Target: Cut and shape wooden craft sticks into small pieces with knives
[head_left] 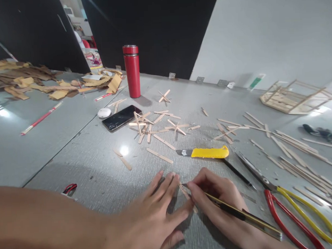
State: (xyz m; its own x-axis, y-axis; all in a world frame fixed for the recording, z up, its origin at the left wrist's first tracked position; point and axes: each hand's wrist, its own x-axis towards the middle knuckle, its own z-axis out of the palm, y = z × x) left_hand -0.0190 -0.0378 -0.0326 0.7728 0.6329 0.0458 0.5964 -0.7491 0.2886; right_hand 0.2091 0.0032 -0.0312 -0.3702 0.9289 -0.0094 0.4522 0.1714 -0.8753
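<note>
My left hand (155,209) lies spread on the grey table, its fingertips against a small wooden stick (185,191) and pressing it down. In my right hand (221,203) is a slim gold-and-black craft knife (244,214), its tip touching the stick near my left index finger. Just beyond my hands lie a yellow box cutter (209,152) with its blade out, a black pen-like tool (239,174) and loose wooden sticks (159,155). Scissors with red and yellow handles (273,187) rest beside my right hand.
A red bottle (132,71) stands at the back, near a phone (121,118) and a white case (104,113). Cardboard scraps (62,86) cover the back left. Long thin sticks (301,148) and a wooden frame model (294,97) are at the right.
</note>
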